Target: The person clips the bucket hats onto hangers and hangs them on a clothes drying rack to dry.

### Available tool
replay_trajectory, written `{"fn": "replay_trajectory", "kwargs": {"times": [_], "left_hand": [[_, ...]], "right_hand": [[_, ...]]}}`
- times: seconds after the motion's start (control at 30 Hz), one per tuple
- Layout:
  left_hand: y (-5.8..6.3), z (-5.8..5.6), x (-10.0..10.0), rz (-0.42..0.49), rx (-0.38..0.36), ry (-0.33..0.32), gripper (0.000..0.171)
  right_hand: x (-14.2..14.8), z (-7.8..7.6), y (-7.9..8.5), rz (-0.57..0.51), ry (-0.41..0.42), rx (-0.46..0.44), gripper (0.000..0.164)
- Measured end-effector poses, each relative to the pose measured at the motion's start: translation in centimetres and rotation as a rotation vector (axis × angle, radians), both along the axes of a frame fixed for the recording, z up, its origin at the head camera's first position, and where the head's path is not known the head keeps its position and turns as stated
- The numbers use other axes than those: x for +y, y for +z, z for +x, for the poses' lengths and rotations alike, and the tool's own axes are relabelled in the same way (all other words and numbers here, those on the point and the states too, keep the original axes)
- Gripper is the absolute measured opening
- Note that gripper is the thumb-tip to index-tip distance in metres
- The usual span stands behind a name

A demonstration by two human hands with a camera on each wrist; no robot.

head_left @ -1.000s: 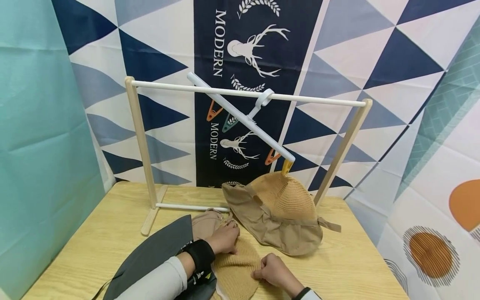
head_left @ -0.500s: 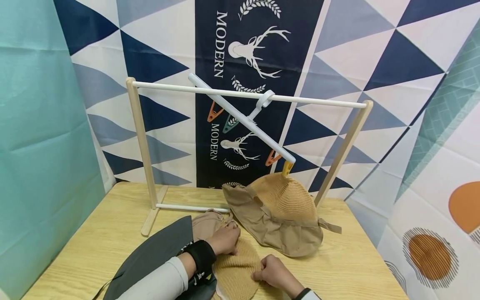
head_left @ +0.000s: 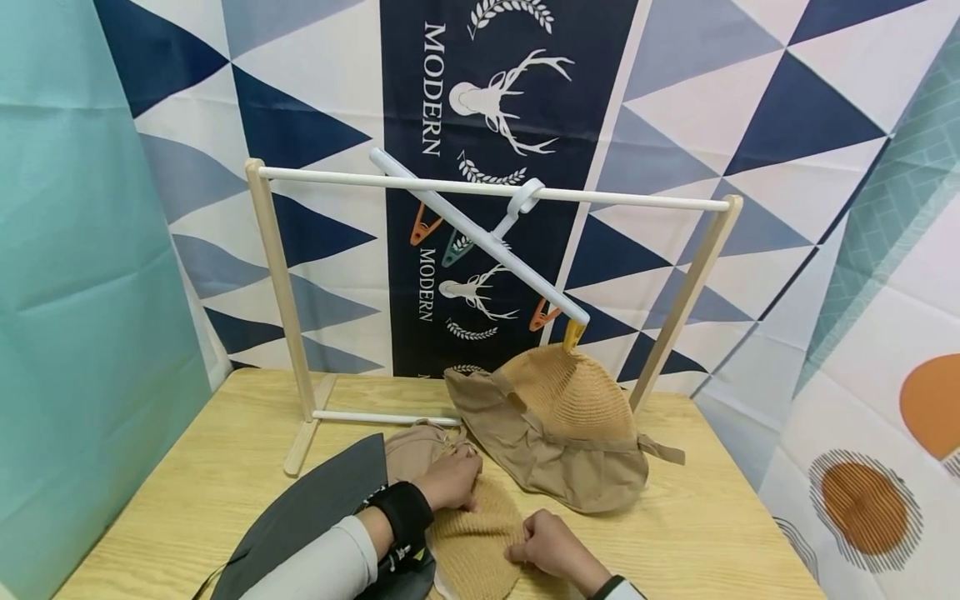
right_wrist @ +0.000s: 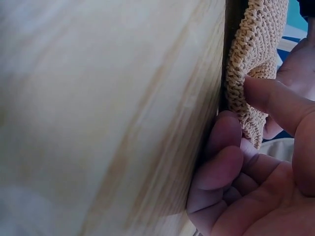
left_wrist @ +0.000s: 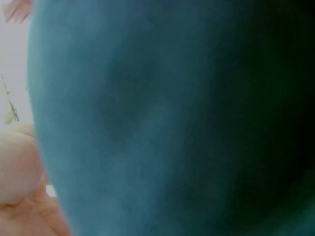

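Observation:
A straw sun hat (head_left: 480, 554) with a woven tan crown and a beige cloth brim (head_left: 408, 450) lies on the table. My left hand (head_left: 450, 482) holds it where crown and brim meet; its fingertips are partly hidden. At the crown's right edge, my right hand (head_left: 553, 543) pinches the weave. The right wrist view shows the thumb on one side of the woven edge (right_wrist: 246, 54) and curled fingers on the other. A dark grey brimmed hat (head_left: 315, 492) lies under my left forearm. In the left wrist view, a blurred bluish surface (left_wrist: 123, 123) blocks most of the work.
A wood-and-white rack (head_left: 330, 177) stands at the back of the table (head_left: 720, 533). From it, a tilted pale hanger (head_left: 480, 237) bears several clips. Its yellow clip (head_left: 573, 335) holds another straw hat (head_left: 573, 400), whose brim droops onto the table just beyond my hands.

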State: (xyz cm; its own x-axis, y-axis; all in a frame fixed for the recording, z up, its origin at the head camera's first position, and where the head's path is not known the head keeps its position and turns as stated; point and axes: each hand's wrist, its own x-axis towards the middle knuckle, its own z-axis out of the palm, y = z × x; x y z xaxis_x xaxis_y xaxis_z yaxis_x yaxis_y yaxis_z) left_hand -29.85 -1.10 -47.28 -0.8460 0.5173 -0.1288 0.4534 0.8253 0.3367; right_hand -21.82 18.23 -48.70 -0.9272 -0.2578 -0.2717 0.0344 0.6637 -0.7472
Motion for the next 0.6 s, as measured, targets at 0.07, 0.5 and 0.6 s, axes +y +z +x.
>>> {"fn": "replay_trajectory", "kwargs": {"times": [0.07,0.5,0.6], "left_hand": [[-0.12,0.12,-0.19,0.005,0.001,-0.005,0.046],[-0.03,0.16,-0.15,0.006,-0.013,0.004,0.046],[-0.11,0.12,-0.16,0.001,-0.02,0.013,0.046]], "right_hand": [[-0.09,0.08,-0.07,-0.002,0.005,-0.005,0.04],[-0.21,0.1,-0.19,-0.013,0.019,0.013,0.037],[-0.24,0.1,-0.2,-0.013,0.02,0.015,0.038]]}}
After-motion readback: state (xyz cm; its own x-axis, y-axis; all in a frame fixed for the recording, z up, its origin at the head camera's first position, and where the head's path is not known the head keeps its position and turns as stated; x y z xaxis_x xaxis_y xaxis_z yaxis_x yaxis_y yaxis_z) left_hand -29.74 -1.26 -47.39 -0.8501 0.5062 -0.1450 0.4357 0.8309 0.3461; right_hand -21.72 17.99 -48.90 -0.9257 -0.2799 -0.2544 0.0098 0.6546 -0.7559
